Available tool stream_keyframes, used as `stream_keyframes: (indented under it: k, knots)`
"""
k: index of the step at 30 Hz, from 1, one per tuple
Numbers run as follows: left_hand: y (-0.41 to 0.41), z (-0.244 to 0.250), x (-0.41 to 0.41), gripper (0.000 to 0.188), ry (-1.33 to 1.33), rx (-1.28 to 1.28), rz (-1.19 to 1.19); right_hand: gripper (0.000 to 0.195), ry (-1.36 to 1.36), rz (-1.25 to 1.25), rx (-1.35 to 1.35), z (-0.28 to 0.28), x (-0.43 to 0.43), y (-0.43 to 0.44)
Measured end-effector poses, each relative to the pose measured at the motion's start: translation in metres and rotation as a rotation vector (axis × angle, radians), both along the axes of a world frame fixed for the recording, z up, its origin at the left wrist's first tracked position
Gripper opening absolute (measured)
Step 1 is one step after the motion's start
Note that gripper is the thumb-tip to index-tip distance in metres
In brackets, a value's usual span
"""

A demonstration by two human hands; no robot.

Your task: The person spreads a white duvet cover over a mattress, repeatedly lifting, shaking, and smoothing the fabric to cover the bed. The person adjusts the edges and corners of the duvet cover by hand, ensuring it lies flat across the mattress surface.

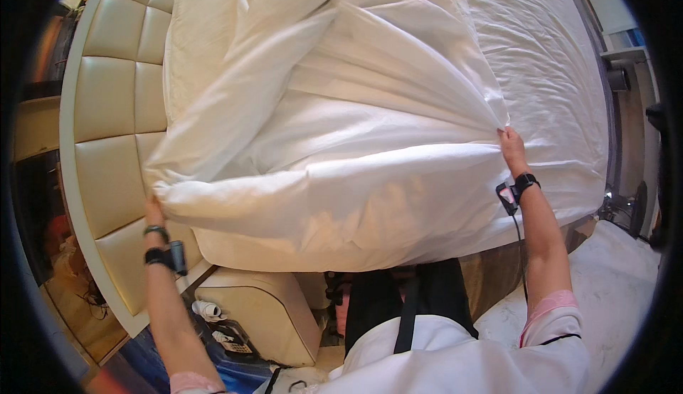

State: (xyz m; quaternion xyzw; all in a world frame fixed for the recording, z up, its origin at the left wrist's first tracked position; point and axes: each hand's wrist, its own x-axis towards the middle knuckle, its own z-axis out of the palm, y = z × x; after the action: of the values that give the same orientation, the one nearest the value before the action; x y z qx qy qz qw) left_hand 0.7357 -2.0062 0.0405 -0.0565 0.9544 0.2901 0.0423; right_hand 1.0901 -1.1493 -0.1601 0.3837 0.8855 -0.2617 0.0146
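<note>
A large white duvet or cover (341, 122) is pulled taut between my two hands above the bed. My left hand (155, 210) grips its corner beside the padded headboard; the fingers are partly hidden by the cloth. Further right, my right hand (512, 146) pinches the cover's edge, and folds fan out from that grip. A rolled front edge of the fabric runs from one hand to the other. Beneath and to the right lies a wrinkled white fitted sheet (555, 84) on the mattress.
A cream tufted headboard (109, 98) borders the bed on the left. Close to my left arm stands a cream bedside cabinet (267, 308), with a telephone (235, 345) beside it. White bedding (603, 282) lies at lower right. A small fan-like object (637, 210) stands past the bed's right end.
</note>
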Motion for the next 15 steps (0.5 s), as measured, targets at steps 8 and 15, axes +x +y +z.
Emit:
stream_keyframes:
  k: [8,15]
  knots:
    - [0.258,-0.084,0.132,0.056,0.05,-0.239,-0.894,0.044,0.36,0.373,0.166,0.075,-0.048,-0.139]
    - [0.262,-0.1,0.171,0.045,-0.051,-0.566,-0.818,0.066,0.38,1.027,-0.113,0.11,-0.088,-0.306]
